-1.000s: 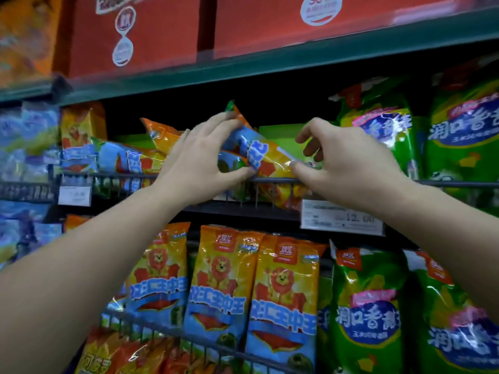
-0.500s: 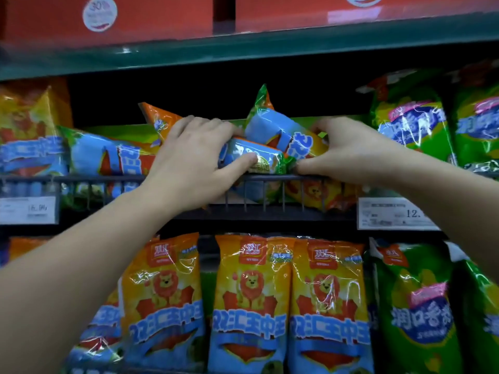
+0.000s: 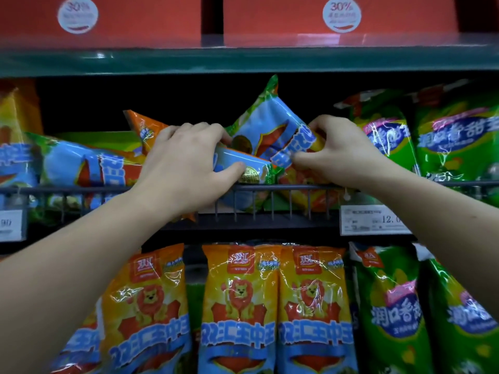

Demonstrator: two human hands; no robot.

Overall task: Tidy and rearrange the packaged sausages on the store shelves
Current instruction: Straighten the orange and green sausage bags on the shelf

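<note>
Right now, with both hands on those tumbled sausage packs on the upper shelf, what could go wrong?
1. The tilted pack pinched by the right hand stands on a corner among loose packs; released, it may topple over the wire rail.
2. The flat pack gripped by the left hand lies against the rail; tugging it could drag neighbours down onto the lion packs below.

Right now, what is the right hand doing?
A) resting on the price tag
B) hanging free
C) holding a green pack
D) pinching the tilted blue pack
D: the right hand pinches the tilted blue pack between fingers and thumb above the rail, while the left hand grips the flat pack below it.
</note>
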